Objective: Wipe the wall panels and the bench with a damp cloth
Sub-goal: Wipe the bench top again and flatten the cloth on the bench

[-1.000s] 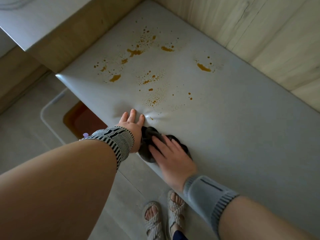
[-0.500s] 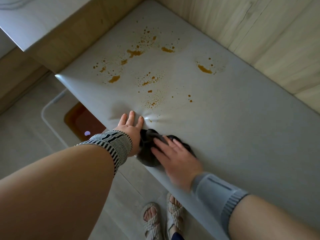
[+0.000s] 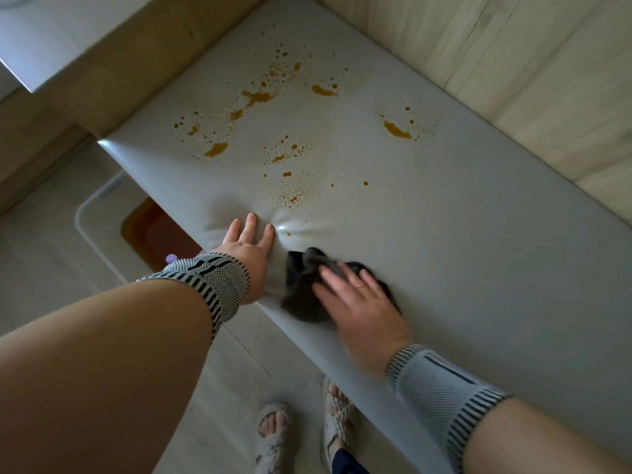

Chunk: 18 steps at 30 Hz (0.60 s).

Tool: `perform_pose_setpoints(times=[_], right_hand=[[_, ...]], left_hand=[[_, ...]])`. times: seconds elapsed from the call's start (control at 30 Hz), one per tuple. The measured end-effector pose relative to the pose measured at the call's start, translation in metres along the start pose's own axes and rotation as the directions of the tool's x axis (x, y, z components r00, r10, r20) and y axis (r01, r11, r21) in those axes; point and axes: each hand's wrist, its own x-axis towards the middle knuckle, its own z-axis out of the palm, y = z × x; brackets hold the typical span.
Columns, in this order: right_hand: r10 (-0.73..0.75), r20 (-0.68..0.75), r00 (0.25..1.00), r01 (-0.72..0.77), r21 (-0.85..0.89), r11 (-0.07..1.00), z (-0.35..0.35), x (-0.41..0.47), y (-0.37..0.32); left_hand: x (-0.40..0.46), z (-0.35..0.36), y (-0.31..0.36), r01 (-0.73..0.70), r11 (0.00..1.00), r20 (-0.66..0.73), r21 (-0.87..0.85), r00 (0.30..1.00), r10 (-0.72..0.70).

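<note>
The right hand (image 3: 359, 302) lies flat, fingers straight, pressing a dark cloth (image 3: 304, 285) onto the grey padded bench (image 3: 478, 251) near its front edge. The left hand (image 3: 251, 249) — fingers spread — presses the cushion just beside it. Orange stains (image 3: 258, 97) dot the far end — wooden wall panels (image 3: 530, 80) behind.

I'm standing indoors, and it looks like a home dining nook: a padded grey bench (image 3: 478, 254) is built in against pale wood-grain wall panels (image 3: 533, 83), a table edge (image 3: 51, 39) is at upper left, my sandals (image 3: 273, 439) are on light floor tiles (image 3: 44, 268).
</note>
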Motion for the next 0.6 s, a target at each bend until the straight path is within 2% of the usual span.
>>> perform_pose_setpoints(times=[0.03,0.07,0.1,0.13,0.17,0.2,0.23,0.27,0.3,0.37,0.4,0.43,0.47,0.5,0.53,0.6], right_hand=[[0.073,-0.041,0.996,-0.074,-0.010,0.997,0.000,-0.007,0.015],[0.236,-0.083,0.968,-0.237,-0.006,0.971,-0.001,-0.013,0.028],[0.442,-0.099,0.891,-0.444,0.008,0.896,-0.003,-0.017,0.038],[0.627,-0.109,0.771,-0.628,0.032,0.778,-0.005,-0.016,0.039],[0.759,-0.111,0.642,-0.758,0.062,0.650,-0.006,-0.011,0.033],[0.821,-0.118,0.558,-0.819,0.078,0.568,-0.005,-0.005,0.022],[0.823,-0.139,0.551,-0.822,0.077,0.564,-0.003,0.002,0.009],[0.776,-0.155,0.611,-0.777,0.067,0.626,0.000,0.008,-0.006],[0.681,-0.152,0.716,-0.684,0.043,0.728,0.003,0.010,-0.019],[0.412,-0.075,0.908,-0.413,0.000,0.911,0.006,0.005,-0.036],[0.296,-0.035,0.955,-0.296,-0.004,0.955,0.004,0.003,-0.033],[0.241,-0.019,0.970,-0.241,-0.011,0.970,0.003,-0.001,-0.022],[0.261,-0.044,0.964,-0.262,-0.022,0.965,0.002,-0.003,-0.011],[0.357,-0.092,0.930,-0.361,-0.032,0.932,0.001,-0.005,0.001],[0.513,-0.126,0.849,-0.519,-0.024,0.854,-0.002,-0.005,0.011],[0.809,-0.115,0.577,-0.807,0.071,0.586,-0.006,0.000,0.018]], left_hand=[[0.001,0.000,0.000,0.002,1.000,0.004,-0.003,1.000,-0.002],[0.001,0.000,-0.001,0.003,1.000,0.008,-0.001,1.000,-0.003],[0.001,0.000,-0.001,0.003,1.000,0.011,0.002,1.000,-0.003],[0.001,0.000,-0.001,0.001,1.000,0.015,0.005,1.000,-0.002],[0.002,0.000,-0.001,-0.002,1.000,0.017,0.008,1.000,0.002],[0.002,0.000,-0.001,-0.007,1.000,0.017,0.013,1.000,0.007],[0.003,0.000,-0.001,-0.011,1.000,0.016,0.018,1.000,0.011],[0.003,0.000,-0.002,-0.014,1.000,0.016,0.022,1.000,0.013],[0.003,0.000,-0.003,-0.017,0.999,0.016,0.027,1.000,0.017],[0.003,0.000,-0.006,-0.030,0.999,0.015,0.038,0.999,0.030],[0.003,0.001,-0.007,-0.041,0.998,0.012,0.041,0.999,0.040],[0.003,0.000,-0.008,-0.050,0.998,0.010,0.043,0.999,0.050],[0.004,0.000,-0.009,-0.058,0.997,0.009,0.045,0.998,0.058],[0.004,0.000,-0.010,-0.064,0.997,0.012,0.048,0.998,0.063],[0.004,-0.001,-0.010,-0.068,0.996,0.016,0.051,0.998,0.068],[0.006,-0.001,-0.011,-0.081,0.995,0.017,0.064,0.997,0.081]])
